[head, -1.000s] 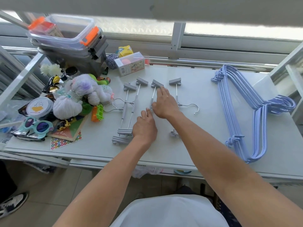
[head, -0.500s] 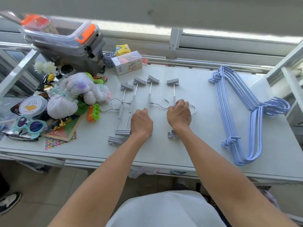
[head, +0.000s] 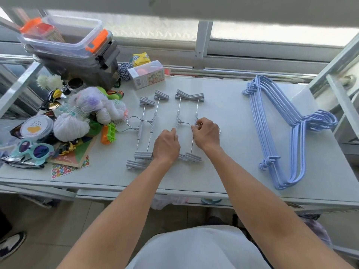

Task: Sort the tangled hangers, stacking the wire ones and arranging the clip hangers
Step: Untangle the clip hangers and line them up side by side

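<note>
Head view: right pair of clip hangers (head: 177, 118) now drawn together, far clips touching; left grip (head: 167, 146) and right grip (head: 206, 135) each pinch a mid-bar. Row nearly aligned.

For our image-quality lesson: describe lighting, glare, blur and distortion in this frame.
Head view: frosted window blown out white, shadows on the table faint; head view: wide-angle lens bows the table's front edge; head view: clip hangers, left hand and right hand look sharp.
</note>
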Demonstrator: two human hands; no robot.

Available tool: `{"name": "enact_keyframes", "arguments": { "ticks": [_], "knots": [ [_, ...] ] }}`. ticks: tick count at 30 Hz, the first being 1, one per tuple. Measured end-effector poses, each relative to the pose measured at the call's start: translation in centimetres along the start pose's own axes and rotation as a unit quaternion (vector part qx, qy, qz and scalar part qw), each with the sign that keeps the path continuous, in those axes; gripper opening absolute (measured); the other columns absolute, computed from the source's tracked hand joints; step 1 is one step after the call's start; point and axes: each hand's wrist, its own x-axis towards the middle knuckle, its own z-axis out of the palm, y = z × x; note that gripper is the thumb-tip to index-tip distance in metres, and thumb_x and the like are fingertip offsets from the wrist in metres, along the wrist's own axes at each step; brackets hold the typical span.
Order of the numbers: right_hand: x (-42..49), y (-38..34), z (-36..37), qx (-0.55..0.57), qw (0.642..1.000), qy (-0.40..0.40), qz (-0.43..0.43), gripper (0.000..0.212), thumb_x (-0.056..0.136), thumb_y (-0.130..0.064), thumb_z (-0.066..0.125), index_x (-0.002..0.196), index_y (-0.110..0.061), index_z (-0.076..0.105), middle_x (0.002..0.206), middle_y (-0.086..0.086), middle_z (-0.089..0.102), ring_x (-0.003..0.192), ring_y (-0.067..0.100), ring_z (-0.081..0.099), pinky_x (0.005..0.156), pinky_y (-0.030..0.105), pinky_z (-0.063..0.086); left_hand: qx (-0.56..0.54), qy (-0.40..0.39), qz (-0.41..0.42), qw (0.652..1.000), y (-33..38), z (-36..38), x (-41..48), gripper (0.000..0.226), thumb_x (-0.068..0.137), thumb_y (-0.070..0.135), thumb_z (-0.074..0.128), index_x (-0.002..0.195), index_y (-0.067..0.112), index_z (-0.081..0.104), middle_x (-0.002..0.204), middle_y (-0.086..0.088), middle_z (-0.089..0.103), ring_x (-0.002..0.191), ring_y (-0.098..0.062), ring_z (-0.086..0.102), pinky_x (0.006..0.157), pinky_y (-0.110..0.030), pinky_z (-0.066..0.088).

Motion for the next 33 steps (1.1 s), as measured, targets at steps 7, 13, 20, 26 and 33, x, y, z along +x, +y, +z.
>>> {"name": "enact_keyframes", "arguments": {
  "ticks": [7, 13, 20, 26, 33],
  "knots": [
    [0.0, -0.1, -0.1, -0.020, 1.000, -0.007, 0.002, 0.020, 0.087, -0.023, 0.059, 0.099, -0.007, 0.065, 0.091, 0.009, 0.072, 0.092, 0.029, 0.065, 0.079, 0.033, 0.051, -0.018, -0.020, 0.000, 1.000, 0.6, -0.2, -0.4, 0.024, 0.098, 0.022, 0.043, 0.106, 0.003, 0.055, 0.102, -0.019, 0.057, 0.094, -0.038, 0.056, 0.078, -0.040, 0.042],
    [0.3, -0.2, -0.9, -0.070, 0.998, -0.002, 0.003, 0.028, 0.085, -0.023, 0.057, 0.108, -0.009, 0.064, 0.106, 0.011, 0.067, 0.101, 0.030, 0.062, 0.080, 0.031, 0.045, -0.018, 0.054, 0.022, 0.998, 1.2, -1.5, -1.1, 0.030, 0.097, 0.026, 0.040, 0.087, 0.005, 0.060, 0.093, -0.016, 0.061, 0.089, -0.036, 0.056, 0.074, -0.040, 0.044],
    [-0.3, -2.6, 0.4, -0.066, 0.997, -0.011, -0.049, 0.033, 0.089, -0.029, 0.055, 0.116, -0.011, 0.061, 0.115, 0.009, 0.060, 0.104, 0.028, 0.059, 0.083, 0.034, 0.046, 0.192, -0.034, -0.151, 0.969, -2.4, -5.4, 0.6, 0.033, 0.090, 0.023, 0.047, 0.119, 0.011, 0.057, 0.122, -0.012, 0.059, 0.116, -0.029, 0.052, 0.091, -0.037, 0.040],
    [-1.1, -5.7, 2.3, 0.013, 0.993, -0.096, -0.065, 0.031, 0.089, -0.033, 0.055, 0.102, -0.008, 0.068, 0.095, 0.009, 0.069, 0.093, 0.025, 0.062, 0.083, 0.035, 0.048, 0.200, 0.073, -0.127, 0.969, -2.9, -5.5, -0.6, 0.025, 0.087, 0.012, 0.048, 0.106, 0.012, 0.063, 0.104, -0.008, 0.066, 0.102, -0.031, 0.058, 0.083, -0.037, 0.038],
    [-1.0, -9.5, 5.1, 0.197, 0.965, -0.172, 0.036, 0.050, 0.093, -0.026, 0.059, 0.048, -0.016, 0.040, 0.045, -0.002, 0.036, 0.050, 0.017, 0.036, 0.055, 0.028, 0.033, 0.251, 0.107, -0.042, 0.961, -0.8, -6.1, -1.3, 0.014, 0.079, 0.014, 0.058, 0.089, 0.018, 0.067, 0.079, 0.000, 0.064, 0.062, -0.023, 0.064, 0.065, -0.030, 0.033]
  ]
}}
